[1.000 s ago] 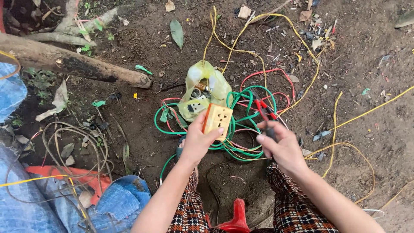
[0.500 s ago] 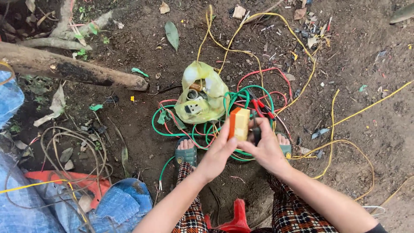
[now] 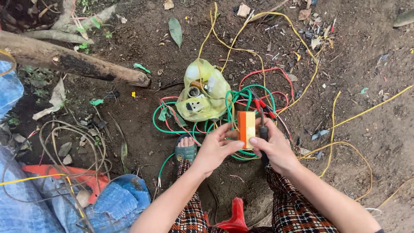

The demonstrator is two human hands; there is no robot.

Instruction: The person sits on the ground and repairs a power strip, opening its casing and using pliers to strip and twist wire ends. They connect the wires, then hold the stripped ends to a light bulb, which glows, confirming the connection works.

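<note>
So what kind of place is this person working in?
Most likely outdoors, a rough yard or garden patch. The ground is bare dirt, a fallen log lies on it, and dead leaves are scattered among loose wires.

The ground [image 3: 129,125] is bare dark soil, a little damp in look, under soft daylight without hard shadows. A thick brown log [image 3: 73,62] lies across the upper left, and thinner pale branches [image 3: 64,26] lie behind it. Dry leaves, one green leaf [image 3: 175,31] and small scraps are scattered over the soil. In the lower left corner lies blue woven sacking [image 3: 30,207] with an orange-red piece [image 3: 69,172] on it.
</note>
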